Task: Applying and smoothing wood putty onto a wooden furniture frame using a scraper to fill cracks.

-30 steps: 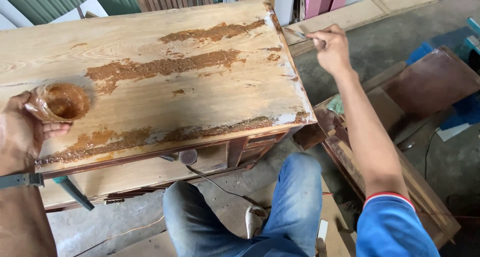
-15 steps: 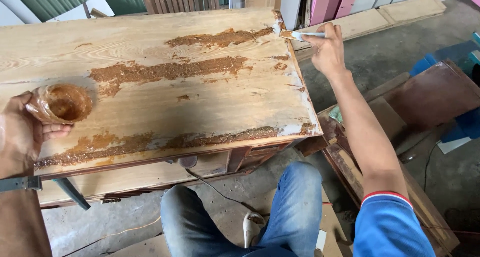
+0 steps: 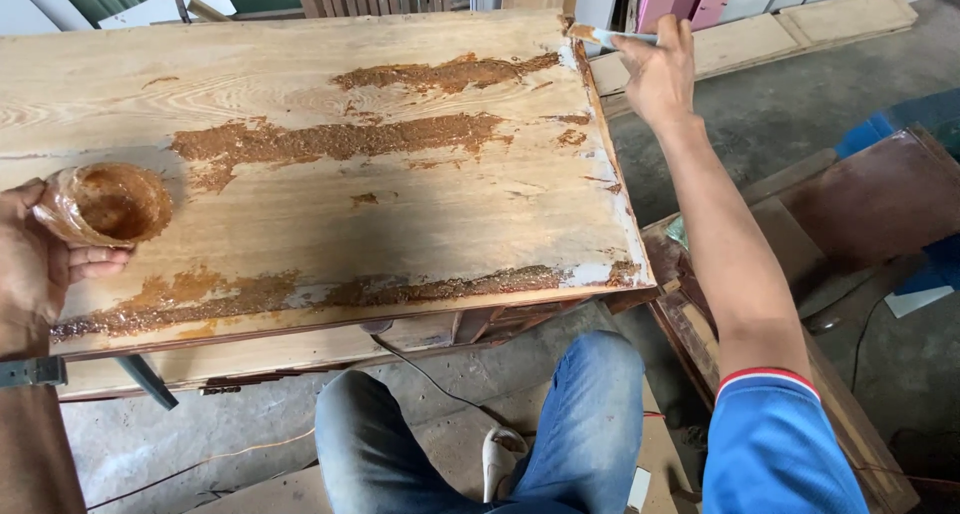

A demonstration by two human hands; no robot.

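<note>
Pretty even daylight here, soft and diffuse, no hard sun anywhere. The worktop (image 3: 300, 204) is bright and shows its grain crisply, with a mild sheen along the pale right edge but no real glare. Shadows are faint, mostly a dark band under the front edge. Focus is sharp in the middle; the far corners bend and soften a bit, wide-angle style.

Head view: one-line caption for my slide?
Right hand brushes the wooden panel's far corner; left hand holds a cup of brown paste.
</note>
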